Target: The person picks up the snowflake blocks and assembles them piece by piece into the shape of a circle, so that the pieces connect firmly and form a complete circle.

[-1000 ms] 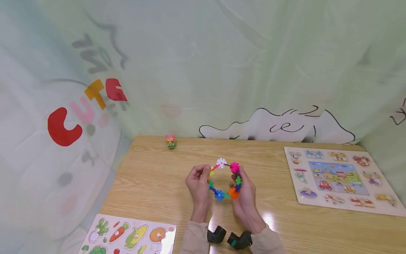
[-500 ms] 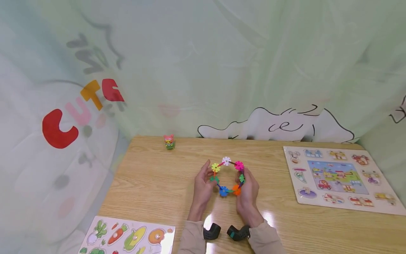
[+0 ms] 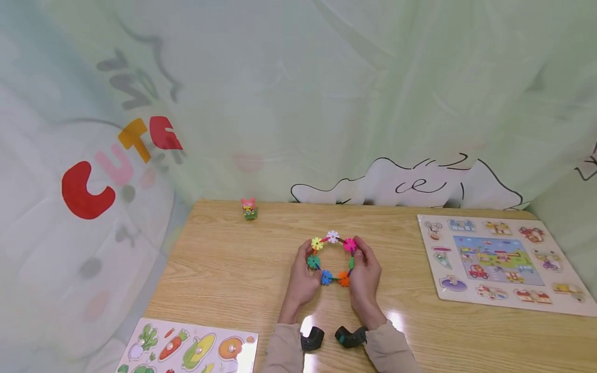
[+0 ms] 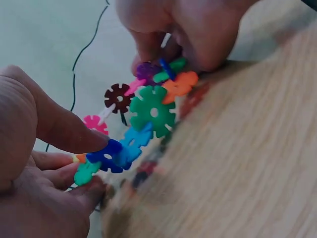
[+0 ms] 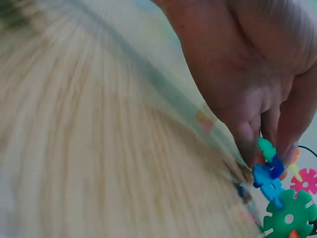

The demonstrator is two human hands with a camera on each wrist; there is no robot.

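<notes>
Both hands hold a ring of linked, notched plastic discs (image 3: 332,237), like snowflake connectors, over the table in the head view. My left hand (image 3: 302,280) has the ring's left side, close to the teal disc (image 3: 313,261). In the left wrist view its thumb and fingers pinch a dark blue disc (image 4: 106,156) and a small green one (image 4: 86,172). My right hand (image 3: 366,274) grips the opposite side, thumb over the green disc there, just below the pink disc (image 3: 349,244). The right wrist view shows my left hand (image 5: 257,74) across the ring; the right is out of that view.
A vegetable peg puzzle board (image 3: 186,344) lies at the front left, and a vehicle puzzle board (image 3: 499,300) at the right. A small pink-and-green figurine (image 3: 249,209) stands near the back edge of the wooden table (image 3: 224,269). Printed curtains (image 3: 280,103) hang behind.
My left hand has let go near the yellow disc, opened, and taken hold lower on the ring's left side. The right thumb has come over the green disc. The ring has shifted slightly right.
</notes>
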